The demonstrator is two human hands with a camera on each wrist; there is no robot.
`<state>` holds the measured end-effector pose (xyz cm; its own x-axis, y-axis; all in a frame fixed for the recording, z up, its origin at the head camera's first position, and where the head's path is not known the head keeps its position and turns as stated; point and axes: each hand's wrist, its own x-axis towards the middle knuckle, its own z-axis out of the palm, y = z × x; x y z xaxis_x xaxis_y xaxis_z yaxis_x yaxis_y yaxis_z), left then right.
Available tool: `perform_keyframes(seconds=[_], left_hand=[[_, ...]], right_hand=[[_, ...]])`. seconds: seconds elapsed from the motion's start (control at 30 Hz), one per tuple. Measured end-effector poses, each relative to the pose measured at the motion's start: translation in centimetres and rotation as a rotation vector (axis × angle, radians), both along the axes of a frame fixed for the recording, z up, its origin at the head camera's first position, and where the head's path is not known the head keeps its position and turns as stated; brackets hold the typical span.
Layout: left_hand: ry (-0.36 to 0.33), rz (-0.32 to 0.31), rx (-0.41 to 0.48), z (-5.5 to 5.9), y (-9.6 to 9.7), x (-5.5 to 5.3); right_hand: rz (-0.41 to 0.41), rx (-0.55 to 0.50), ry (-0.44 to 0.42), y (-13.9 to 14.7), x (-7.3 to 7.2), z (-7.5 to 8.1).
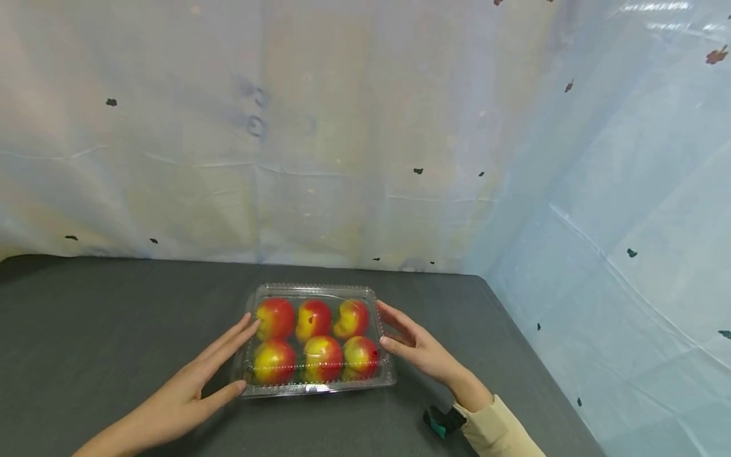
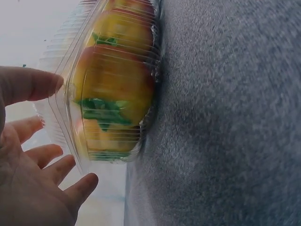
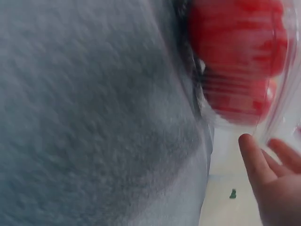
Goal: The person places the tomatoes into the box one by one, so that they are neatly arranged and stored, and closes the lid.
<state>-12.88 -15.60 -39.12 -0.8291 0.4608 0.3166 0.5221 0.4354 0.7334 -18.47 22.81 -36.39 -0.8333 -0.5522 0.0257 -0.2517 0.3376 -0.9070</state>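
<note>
A clear plastic clamshell box (image 1: 316,388) with a ribbed rim lies on the dark table, its lid down. Inside sit several red-and-yellow fruits (image 1: 322,358) in two rows, like peaches or apples; green leaf shapes (image 2: 106,112) show among them in the left wrist view. My left hand (image 1: 191,387) is at the box's left side, fingers extended and spread, thumb near the front left corner. On the opposite side is my right hand (image 1: 425,352), its fingers slightly bent along the right edge. The right wrist view shows its fingertips (image 3: 247,141) close beside the box.
The grey table (image 1: 114,330) reaches back to a pale plastic sheet (image 1: 342,127) with small dark spots. Another sheet (image 1: 639,254) rises along the right edge. A black and teal strap (image 1: 442,422) is by the right wrist, next to a beige sleeve (image 1: 497,428).
</note>
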Motion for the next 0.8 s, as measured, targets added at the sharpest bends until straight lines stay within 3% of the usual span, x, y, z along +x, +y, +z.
perform_keyframes(seconds=[0.13,0.23,0.43,0.53,0.63,0.8], left_hand=[[-0.026,0.01,0.006,-0.1,0.0,-0.1],[-0.084,0.048,0.002,-0.1,-0.1,-0.3],[-0.276,0.091,-0.015,0.1,-0.6,-0.6],[-0.384,0.057,0.011,0.4,-0.9,-0.8],[-0.449,0.021,0.047,0.6,-1.1,-1.0],[-0.546,-0.095,0.166,0.8,-1.3,-1.2]], right_hand=[[-0.042,0.023,-0.074,0.1,0.8,0.3],[-0.035,0.027,-0.132,0.4,1.1,0.5],[0.004,0.001,-0.312,1.2,1.2,1.1],[0.04,-0.029,-0.398,1.5,1.2,1.3],[0.085,-0.059,-0.451,1.8,1.1,1.4],[0.123,-0.059,-0.448,2.0,1.1,1.2]])
